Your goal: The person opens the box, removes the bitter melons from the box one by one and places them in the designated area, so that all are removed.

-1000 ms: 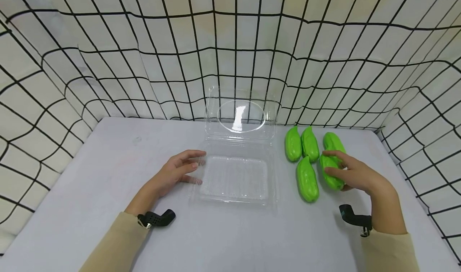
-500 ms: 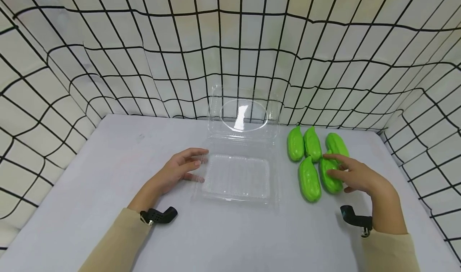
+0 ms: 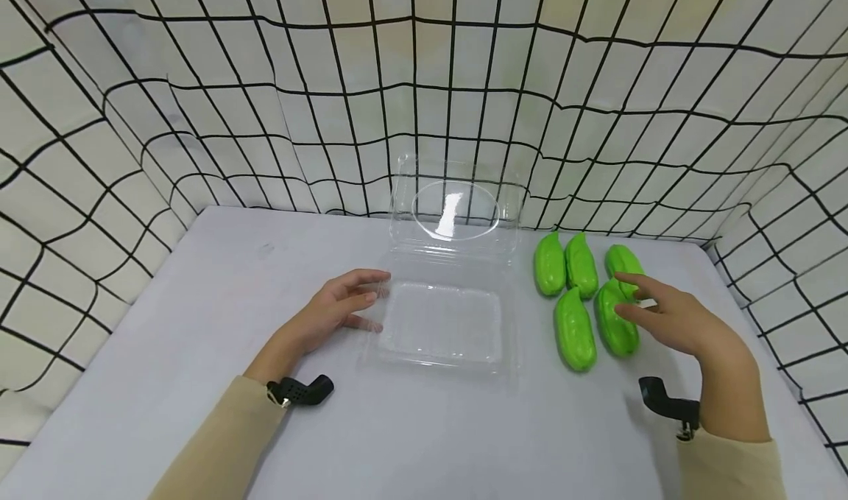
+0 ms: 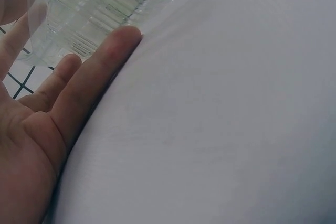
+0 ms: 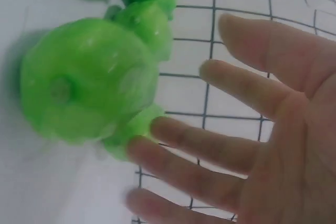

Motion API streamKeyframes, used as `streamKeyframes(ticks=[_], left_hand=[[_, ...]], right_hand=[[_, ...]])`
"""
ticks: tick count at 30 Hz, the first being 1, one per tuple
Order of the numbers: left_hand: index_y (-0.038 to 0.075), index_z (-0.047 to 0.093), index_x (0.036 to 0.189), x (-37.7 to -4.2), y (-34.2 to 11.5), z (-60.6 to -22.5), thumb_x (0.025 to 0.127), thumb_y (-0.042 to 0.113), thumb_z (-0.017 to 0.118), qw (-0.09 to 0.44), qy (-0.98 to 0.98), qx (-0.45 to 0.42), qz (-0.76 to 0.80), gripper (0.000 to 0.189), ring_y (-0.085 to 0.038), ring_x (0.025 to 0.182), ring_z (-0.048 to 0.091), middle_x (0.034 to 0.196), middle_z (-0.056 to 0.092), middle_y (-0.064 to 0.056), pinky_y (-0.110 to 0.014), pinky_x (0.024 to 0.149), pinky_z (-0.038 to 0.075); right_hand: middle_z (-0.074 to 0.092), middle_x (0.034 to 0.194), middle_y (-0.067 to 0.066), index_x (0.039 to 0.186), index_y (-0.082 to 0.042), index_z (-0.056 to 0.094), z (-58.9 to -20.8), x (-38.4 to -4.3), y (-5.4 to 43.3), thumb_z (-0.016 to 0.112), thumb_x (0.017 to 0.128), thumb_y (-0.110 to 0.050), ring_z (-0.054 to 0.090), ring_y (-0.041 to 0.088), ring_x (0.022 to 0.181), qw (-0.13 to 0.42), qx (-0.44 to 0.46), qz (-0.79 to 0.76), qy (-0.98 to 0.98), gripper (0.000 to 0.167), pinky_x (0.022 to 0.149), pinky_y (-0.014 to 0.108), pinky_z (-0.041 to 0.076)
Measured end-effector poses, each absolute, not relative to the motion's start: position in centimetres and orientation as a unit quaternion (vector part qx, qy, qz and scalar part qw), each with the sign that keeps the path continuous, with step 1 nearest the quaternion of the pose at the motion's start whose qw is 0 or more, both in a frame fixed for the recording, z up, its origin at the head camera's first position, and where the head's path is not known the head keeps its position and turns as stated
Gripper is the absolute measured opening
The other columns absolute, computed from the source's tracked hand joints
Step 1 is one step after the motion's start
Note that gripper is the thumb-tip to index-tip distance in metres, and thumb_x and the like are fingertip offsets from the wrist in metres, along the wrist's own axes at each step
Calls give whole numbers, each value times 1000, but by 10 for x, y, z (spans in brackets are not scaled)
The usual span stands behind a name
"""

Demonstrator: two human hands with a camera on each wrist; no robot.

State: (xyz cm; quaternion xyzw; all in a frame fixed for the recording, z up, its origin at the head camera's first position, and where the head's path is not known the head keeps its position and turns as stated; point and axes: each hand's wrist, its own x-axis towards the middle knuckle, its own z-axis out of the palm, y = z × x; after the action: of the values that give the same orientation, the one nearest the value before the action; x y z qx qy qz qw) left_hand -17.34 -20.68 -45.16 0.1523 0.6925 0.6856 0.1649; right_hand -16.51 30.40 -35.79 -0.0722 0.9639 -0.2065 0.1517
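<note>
An open clear plastic clamshell box (image 3: 442, 323) lies on the white surface, its lid (image 3: 424, 227) raised at the back. My left hand (image 3: 331, 312) rests at the box's left edge, fingers extended; some show through the clear plastic in the left wrist view. Several glossy green toy gourds (image 3: 576, 331) lie to the right of the box. My right hand (image 3: 679, 319) hovers over the right-hand pair, holding nothing, its fingers spread. The front gourd of that pair (image 3: 616, 331) is closest to it. The hand partly covers the one behind (image 3: 623, 261).
Black wire grid (image 3: 424, 87) over pale walls encloses the back and both sides. The white tabletop (image 3: 278, 250) ends at the back wall. Black wrist cameras (image 3: 301, 391) sit on both wrists above beige sleeves.
My right hand has let go of the front gourd and drawn back to the right, off it. The gourds and box stay put. My left hand keeps its place. The head view shifted slightly.
</note>
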Motion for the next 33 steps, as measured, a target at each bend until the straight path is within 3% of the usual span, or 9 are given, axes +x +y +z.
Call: streamKeyframes(ticks=[5, 8, 13, 18, 25, 28, 33], left_hand=[[2, 45, 147, -174, -208, -451, 102, 18, 57, 170, 704, 150, 673, 49, -37, 142, 37, 157, 35, -12, -49, 84, 61], [7, 43, 149, -174, -214, -445, 103, 18, 56, 143, 718, 155, 663, 50, -39, 141, 39, 157, 34, -13, -48, 82, 62], [18, 38, 152, -173, -205, -407, 102, 11, 57, 1, 752, 194, 630, 55, -38, 138, 43, 154, 38, -10, -39, 85, 62], [18, 46, 147, -159, -186, -364, 98, 8, 62, -116, 787, 243, 555, 53, -24, 135, 46, 149, 46, 0, -28, 97, 56], [15, 58, 139, -146, -169, -354, 94, 12, 67, -188, 843, 303, 403, 46, -21, 136, 44, 145, 50, -2, -44, 105, 48], [19, 57, 140, -142, -172, -356, 94, 22, 68, -217, 877, 300, 307, 48, -25, 139, 40, 147, 48, -3, -49, 108, 44], [20, 52, 146, -136, -186, -360, 91, 35, 71, -247, 906, 270, 214, 60, -33, 144, 33, 152, 42, -8, -55, 106, 47]], right_hand=[[47, 146, 27, 156, -18, 34, -352, -162, 295, 52, 102, -46, 48, 50, 128, 87, -108, -246, 959, 64, 88, 68, 50], [48, 148, 21, 156, -21, 34, -350, -160, 285, 55, 102, -42, 47, 47, 131, 63, -134, -282, 948, 61, 96, 70, 45], [51, 146, 17, 155, -29, 35, -338, -156, 266, 58, 101, -34, 48, 42, 132, 12, -162, -330, 930, 59, 103, 70, 39], [56, 142, 12, 151, -35, 40, -325, -149, 245, 61, 100, -26, 51, 38, 130, -47, -181, -353, 917, 56, 101, 64, 46], [54, 144, 4, 151, -32, 43, -323, -136, 229, 68, 96, -28, 51, 30, 130, -114, -189, -322, 921, 60, 99, 58, 47], [51, 148, -1, 151, -36, 41, -324, -133, 220, 69, 94, -36, 48, 27, 133, -133, -185, -305, 924, 63, 102, 59, 44], [49, 149, 0, 153, -36, 38, -326, -136, 203, 70, 92, -43, 42, 31, 138, -154, -205, -265, 929, 69, 106, 62, 40]])
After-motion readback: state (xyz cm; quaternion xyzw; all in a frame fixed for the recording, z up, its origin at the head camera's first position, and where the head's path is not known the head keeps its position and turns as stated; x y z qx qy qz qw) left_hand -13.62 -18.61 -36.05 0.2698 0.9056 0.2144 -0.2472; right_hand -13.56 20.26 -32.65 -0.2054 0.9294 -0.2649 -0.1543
